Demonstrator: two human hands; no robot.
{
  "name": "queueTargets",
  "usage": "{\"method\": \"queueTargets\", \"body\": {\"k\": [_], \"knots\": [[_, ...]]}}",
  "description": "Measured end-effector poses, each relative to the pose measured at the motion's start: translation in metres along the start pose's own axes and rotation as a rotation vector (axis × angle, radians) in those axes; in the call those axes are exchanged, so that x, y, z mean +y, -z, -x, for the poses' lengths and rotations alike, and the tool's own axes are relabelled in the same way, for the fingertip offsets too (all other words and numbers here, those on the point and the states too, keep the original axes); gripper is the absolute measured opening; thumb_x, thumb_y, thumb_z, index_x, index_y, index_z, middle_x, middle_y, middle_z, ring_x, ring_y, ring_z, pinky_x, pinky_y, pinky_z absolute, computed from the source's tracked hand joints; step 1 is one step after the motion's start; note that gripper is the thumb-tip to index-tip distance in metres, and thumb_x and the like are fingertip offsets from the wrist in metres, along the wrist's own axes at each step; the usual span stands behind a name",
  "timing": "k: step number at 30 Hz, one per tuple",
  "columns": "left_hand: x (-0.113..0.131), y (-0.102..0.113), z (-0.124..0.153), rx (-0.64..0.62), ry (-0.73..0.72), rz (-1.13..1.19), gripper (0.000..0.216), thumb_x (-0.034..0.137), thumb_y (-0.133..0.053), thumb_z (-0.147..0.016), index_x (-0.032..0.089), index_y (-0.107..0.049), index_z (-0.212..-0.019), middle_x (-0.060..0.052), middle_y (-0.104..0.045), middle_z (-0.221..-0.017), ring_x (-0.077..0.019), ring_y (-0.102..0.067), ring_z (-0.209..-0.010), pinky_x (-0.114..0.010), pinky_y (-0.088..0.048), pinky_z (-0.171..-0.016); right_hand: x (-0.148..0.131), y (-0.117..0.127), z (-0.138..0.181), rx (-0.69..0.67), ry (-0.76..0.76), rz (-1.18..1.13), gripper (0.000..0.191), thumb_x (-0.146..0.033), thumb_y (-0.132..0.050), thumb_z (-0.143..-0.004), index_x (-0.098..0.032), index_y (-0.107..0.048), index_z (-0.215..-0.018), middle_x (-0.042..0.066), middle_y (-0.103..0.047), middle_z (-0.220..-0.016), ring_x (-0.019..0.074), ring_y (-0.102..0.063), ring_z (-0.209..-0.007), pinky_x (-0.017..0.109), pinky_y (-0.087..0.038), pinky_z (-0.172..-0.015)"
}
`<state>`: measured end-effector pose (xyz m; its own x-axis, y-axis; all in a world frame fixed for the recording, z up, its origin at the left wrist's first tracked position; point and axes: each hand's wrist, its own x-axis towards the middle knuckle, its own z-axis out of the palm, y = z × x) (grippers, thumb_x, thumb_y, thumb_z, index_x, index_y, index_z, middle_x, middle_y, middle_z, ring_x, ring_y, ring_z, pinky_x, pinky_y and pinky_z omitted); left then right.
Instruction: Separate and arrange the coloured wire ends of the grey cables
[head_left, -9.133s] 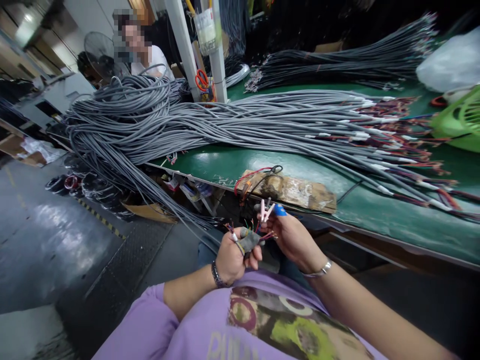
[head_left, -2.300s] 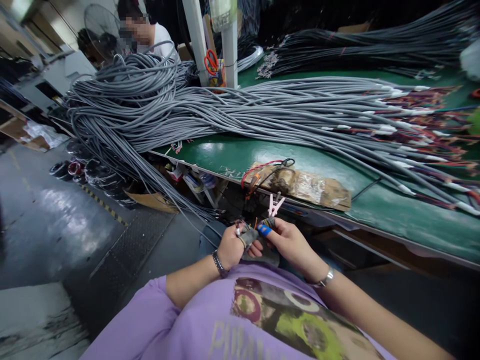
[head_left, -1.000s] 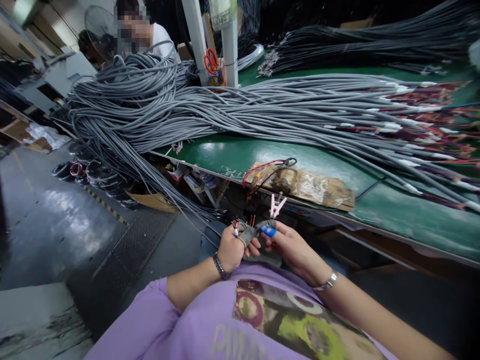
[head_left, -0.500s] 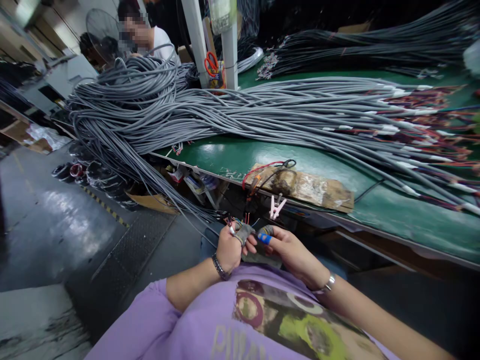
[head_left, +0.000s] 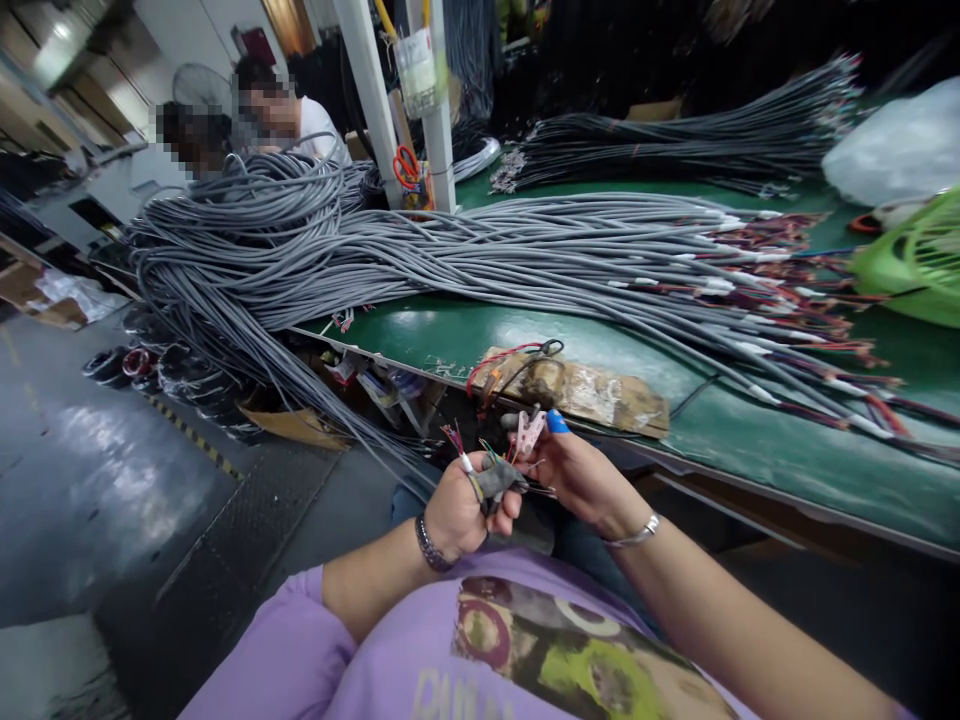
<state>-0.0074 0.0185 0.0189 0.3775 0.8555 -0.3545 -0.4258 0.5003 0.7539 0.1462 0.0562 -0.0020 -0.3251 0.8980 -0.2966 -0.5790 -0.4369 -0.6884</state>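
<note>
Grey finger covers are on my left hand, which is closed around a cable end. Thin coloured wires fan out above its fingers, by a white sleeve. My right hand, blue tape on its thumb, is closed on a pink clip at the bench edge. Fine wire ends lie between the two hands, too small to make out fully. Just behind the clip, a taped wooden board with red and black leads rests on the green bench.
Long grey cables with stripped ends spread over the bench. Behind them lie black cables, red-handled scissors by a white post, and a green basket at right. A person sits at far left. Cable coils are on the floor.
My right hand has moved up from beside my left hand to the pink clip. My left hand stays low with the cable. The view has shifted, bringing the green basket into sight.
</note>
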Motion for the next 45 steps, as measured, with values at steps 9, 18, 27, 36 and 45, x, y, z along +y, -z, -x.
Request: {"method": "queueTargets", "body": {"k": [9,18,27,36,45], "knots": [[-0.002,-0.008,-0.004,-0.009,0.061,-0.028,0.047,0.051,-0.08,-0.057,0.014,-0.056,-0.071,0.0,-0.059,-0.046,-0.0083,-0.047,-0.029,-0.016,-0.022,-0.028,0.003,-0.006,0.001,0.051,-0.007,-0.093,0.036,-0.052,-0.074,-0.072,-0.019,-0.071,-0.084,0.001,-0.067,-0.067,0.0135,-0.06,-0.057,0.026,-0.05,-0.054],[-0.007,-0.007,-0.007,0.032,0.096,-0.027,0.046,0.05,-0.08,-0.054,0.014,-0.054,-0.067,0.0,-0.058,-0.046,-0.0084,-0.047,-0.03,-0.017,-0.02,-0.028,0.006,-0.007,-0.003,0.082,0.009,-0.115,0.035,-0.051,-0.076,-0.071,-0.017,-0.068,-0.072,-0.001,-0.064,-0.062,0.0113,-0.056,-0.053,0.024,-0.048,-0.053],[-0.008,-0.007,0.003,0.042,0.05,-0.06,0.048,0.053,-0.079,-0.056,0.015,-0.054,-0.069,0.001,-0.059,-0.046,-0.0086,-0.048,-0.029,-0.017,-0.02,-0.028,-0.001,-0.009,0.006,0.025,-0.077,-0.144,0.041,-0.059,-0.061,-0.08,-0.019,-0.069,-0.084,0.003,-0.067,-0.071,0.0136,-0.058,-0.058,0.026,-0.05,-0.056],[-0.011,-0.01,0.007,0.103,-0.087,-0.108,0.045,0.054,-0.076,-0.063,0.014,-0.054,-0.067,0.0,-0.061,-0.051,-0.008,-0.052,-0.033,-0.016,-0.023,-0.03,0.0,-0.008,0.009,0.131,0.154,0.126,0.028,-0.049,-0.068,-0.078,-0.021,-0.068,-0.073,0.002,-0.063,-0.066,0.0151,-0.053,-0.06,0.028,-0.046,-0.058],[-0.009,-0.014,0.0,0.115,-0.075,-0.125,0.048,0.056,-0.075,-0.062,0.014,-0.053,-0.063,0.0,-0.059,-0.05,-0.0077,-0.051,-0.033,-0.017,-0.022,-0.031,0.001,-0.012,0.004,0.084,0.057,0.02,0.044,-0.061,-0.07,-0.071,-0.019,-0.071,-0.081,0.004,-0.069,-0.071,0.0151,-0.057,-0.057,0.028,-0.047,-0.055]]}}
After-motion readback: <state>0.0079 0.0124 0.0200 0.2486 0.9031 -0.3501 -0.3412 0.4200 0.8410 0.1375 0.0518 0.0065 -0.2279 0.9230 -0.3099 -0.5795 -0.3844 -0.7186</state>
